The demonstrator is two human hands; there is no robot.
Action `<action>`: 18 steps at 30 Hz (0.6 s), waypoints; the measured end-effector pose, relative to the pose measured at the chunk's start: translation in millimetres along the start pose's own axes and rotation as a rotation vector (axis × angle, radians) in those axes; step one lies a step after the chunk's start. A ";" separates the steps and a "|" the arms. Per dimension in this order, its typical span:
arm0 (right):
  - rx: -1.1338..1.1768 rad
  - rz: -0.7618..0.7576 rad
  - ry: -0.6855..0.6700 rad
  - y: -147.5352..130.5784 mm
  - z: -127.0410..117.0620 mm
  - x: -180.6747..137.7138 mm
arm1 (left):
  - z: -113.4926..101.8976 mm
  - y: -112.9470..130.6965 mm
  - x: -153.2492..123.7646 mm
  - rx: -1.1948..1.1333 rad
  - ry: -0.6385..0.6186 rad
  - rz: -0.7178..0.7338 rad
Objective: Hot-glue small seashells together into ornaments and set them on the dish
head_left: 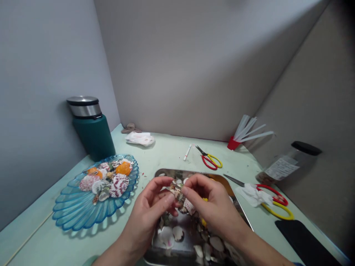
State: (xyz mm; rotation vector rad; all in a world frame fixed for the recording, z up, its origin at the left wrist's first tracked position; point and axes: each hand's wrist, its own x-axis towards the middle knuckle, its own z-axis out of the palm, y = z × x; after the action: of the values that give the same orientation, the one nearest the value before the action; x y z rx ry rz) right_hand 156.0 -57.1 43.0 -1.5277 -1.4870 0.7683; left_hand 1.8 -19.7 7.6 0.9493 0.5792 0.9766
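Observation:
Over a metal tray (188, 236), my left hand (152, 207) and my right hand (213, 207) meet at a small speckled seashell (176, 192). My left thumb and fingers close on its left side, while my right thumb and forefinger pinch at its right edge. Fingertips cover part of the shell. Below them in the tray lie many loose shells, among them a pale white shell (166, 237) and a red-dotted shell (189, 207). To the left, a blue scalloped plate (80, 212) bears more shells, including an orange shell (124, 168) and a purple-striped shell (119, 185).
A green bottle (94, 136) stands behind the plate. Small scissors (210, 159), a white stick (188, 152) and a red cup (233, 143) of translucent sticks are at the back. Larger scissors (277, 201) under tissue, a jar (287, 162) and a black phone-like slab (302, 240) lie right.

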 end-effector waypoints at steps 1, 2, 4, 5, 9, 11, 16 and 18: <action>0.047 0.039 -0.021 0.9 -0.6 1.4 | -0.3 -0.1 -0.1 -0.002 0.000 0.010; 0.087 0.065 -0.039 1.7 -1.1 2.5 | -0.7 -0.3 -0.2 -0.001 0.000 0.017; 0.156 0.101 -0.076 2.5 -1.6 4.2 | -1.3 -0.9 -0.7 0.005 -0.014 0.016; 0.191 0.123 -0.096 2.4 -1.8 4.7 | -1.5 -1.0 -1.0 0.007 -0.021 0.012; 0.339 0.211 -0.187 1.0 -3.8 6.3 | -1.5 -0.1 -2.5 -0.019 -0.003 0.008; 0.406 0.242 -0.243 1.6 -5.3 6.6 | -1.3 0.7 -2.7 -0.041 0.006 0.008; 0.488 0.297 -0.319 2.8 -6.7 6.4 | -1.8 -0.7 -0.4 -0.021 -0.007 0.003; 0.474 0.292 -0.312 1.0 -6.1 6.7 | -1.8 -1.7 0.9 -0.007 0.000 -0.003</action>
State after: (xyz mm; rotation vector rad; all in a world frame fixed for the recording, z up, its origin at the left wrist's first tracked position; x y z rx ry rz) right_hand 162.6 -51.4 45.7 -1.3081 -1.1841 1.4725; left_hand 1.6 -18.6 5.3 0.9419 0.5765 0.9754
